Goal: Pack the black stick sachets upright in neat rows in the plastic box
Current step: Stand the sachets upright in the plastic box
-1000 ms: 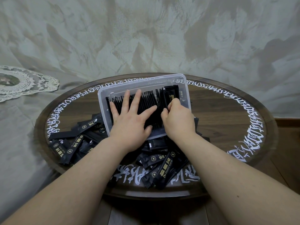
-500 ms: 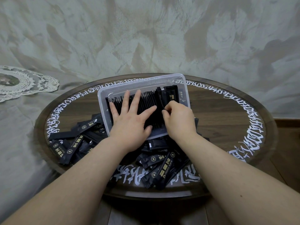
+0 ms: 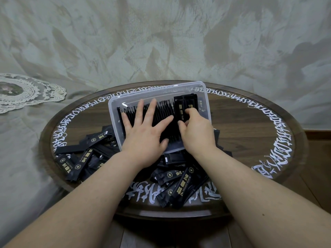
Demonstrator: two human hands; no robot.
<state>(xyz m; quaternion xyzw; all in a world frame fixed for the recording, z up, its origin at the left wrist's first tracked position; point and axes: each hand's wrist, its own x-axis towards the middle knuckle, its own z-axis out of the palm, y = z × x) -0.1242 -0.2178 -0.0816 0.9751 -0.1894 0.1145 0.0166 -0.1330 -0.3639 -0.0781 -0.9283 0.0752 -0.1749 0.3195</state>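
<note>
Dozens of black stick sachets (image 3: 161, 120) upright in a row inside clear plastic box (image 3: 114, 108) on round table (image 3: 241, 133); left hand (image 3: 143, 138) flat, fingers spread, pressing the row; right hand (image 3: 195, 133) curled, pinching end sachets (image 3: 184, 106); loose sachets (image 3: 177, 183) piled nearby

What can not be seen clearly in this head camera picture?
- Head view: the left hand covers the middle of the upright black sachet row.
- The right hand hides part of the sachets it grips.
- Clear plastic box: its near wall is hidden by both hands.
- Sachet small print: too small.
</note>
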